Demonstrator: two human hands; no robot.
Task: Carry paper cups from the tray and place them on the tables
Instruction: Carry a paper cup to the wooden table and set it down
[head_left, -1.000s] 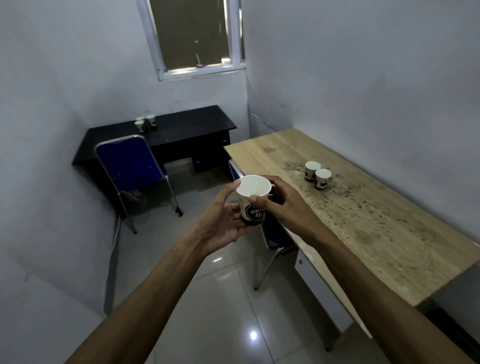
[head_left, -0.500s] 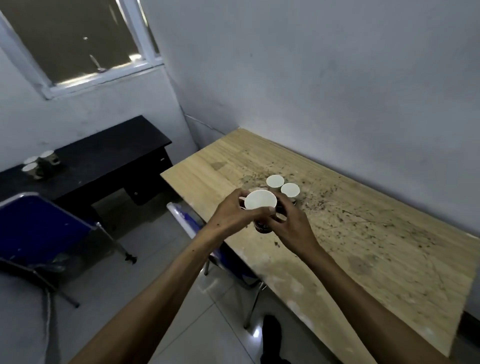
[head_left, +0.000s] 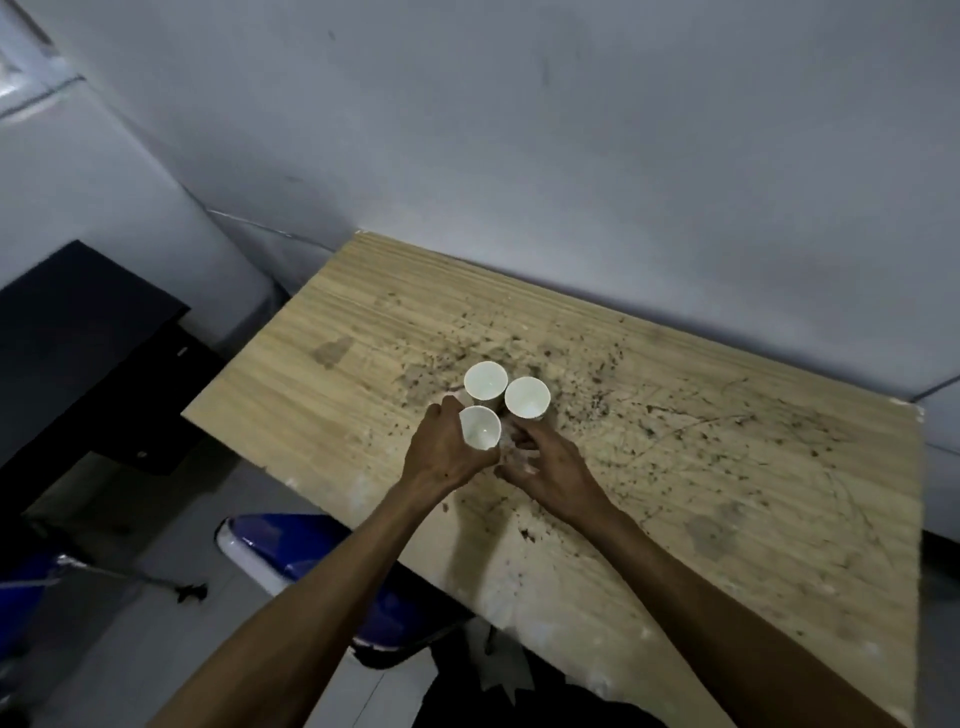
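Grip: left hand (head_left: 441, 457) wraps the near cup (head_left: 480, 427); right hand (head_left: 553, 475) fingers loose beside it.
Place: touching two cups (head_left: 506, 389) on the table (head_left: 727, 467).

I see three white paper cups, all upright with the open mouth up, in a tight cluster on the wooden table (head_left: 675, 467). The nearest cup (head_left: 480, 427) is toward the table's front edge. The far cup (head_left: 485, 380) and the right cup (head_left: 527, 397) stand just behind it, rims almost touching.
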